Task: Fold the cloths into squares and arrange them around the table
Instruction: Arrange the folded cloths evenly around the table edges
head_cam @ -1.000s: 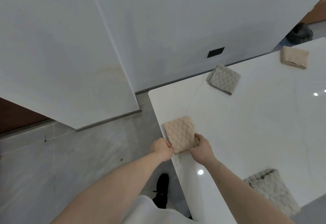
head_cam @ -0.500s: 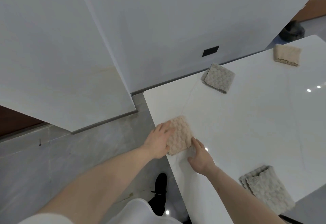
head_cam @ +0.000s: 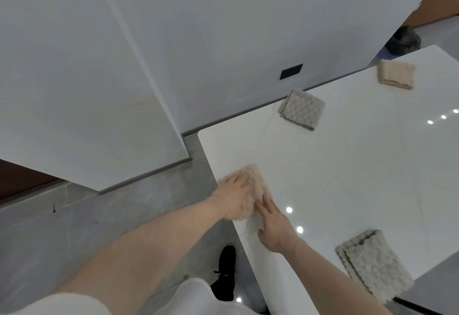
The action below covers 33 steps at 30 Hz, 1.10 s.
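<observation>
Beige cloth (head_cam: 254, 185) half under left hand (head_cam: 232, 196)

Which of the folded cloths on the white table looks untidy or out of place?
The grey textured cloth at the near right stands out: its layers are fanned apart, so it looks oblong, not square. The beige cloth under the left hand and right hand overhangs the table edge slightly.

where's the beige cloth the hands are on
In the head view the beige cloth lies at the table's left edge near the corner, under the left hand, right hand touching it.
</observation>
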Available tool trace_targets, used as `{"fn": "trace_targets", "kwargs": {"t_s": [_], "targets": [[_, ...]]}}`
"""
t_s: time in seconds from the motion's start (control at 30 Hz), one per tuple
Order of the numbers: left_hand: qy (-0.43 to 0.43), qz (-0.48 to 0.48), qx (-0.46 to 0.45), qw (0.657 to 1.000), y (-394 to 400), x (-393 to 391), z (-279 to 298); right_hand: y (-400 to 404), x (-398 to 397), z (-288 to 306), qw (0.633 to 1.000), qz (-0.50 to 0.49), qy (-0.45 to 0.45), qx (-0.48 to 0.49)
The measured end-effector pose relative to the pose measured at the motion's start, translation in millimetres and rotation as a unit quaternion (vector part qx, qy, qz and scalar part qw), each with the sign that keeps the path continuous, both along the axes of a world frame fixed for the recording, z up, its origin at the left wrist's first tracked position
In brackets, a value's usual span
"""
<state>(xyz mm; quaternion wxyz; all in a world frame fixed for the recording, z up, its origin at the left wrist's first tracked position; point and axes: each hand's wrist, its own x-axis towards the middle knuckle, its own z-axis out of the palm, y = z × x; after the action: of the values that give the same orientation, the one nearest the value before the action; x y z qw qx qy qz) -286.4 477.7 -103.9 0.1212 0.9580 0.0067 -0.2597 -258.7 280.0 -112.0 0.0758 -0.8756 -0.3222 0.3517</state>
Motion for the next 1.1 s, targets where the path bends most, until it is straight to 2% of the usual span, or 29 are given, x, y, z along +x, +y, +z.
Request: {"fn": "trace_targets", "kwargs": {"t_s": [0.1,0.23,0.43,0.57,0.93,1.03,1.1], "targets": [[0.067,-0.003,-0.021,0.997,0,-5,-5,1,1,-4,0.999,0.011,0.017,-0.03],[0.11,0.003,-0.01,0.994,-7,2,0,-1,2,-6,0.999,0.009,0.029,-0.041],[0.152,-0.004,0.056,0.987,-24,22,-3,-12,-6,0,0.998,-0.049,0.049,0.01],[0.165,-0.01,0.098,0.981,-35,22,-7,-46,-23,9,0.99,-0.127,0.049,0.041],[0.176,0.008,0.055,0.983,-33,34,-10,-160,-53,29,0.97,-0.241,-0.012,0.022],[0.167,0.044,0.039,0.984,-35,38,-18,-179,-54,35,0.966,-0.255,-0.022,0.025],[0.118,0.1,0.014,0.988,-46,28,-5,-192,-52,35,0.965,-0.259,-0.017,0.031]]}}
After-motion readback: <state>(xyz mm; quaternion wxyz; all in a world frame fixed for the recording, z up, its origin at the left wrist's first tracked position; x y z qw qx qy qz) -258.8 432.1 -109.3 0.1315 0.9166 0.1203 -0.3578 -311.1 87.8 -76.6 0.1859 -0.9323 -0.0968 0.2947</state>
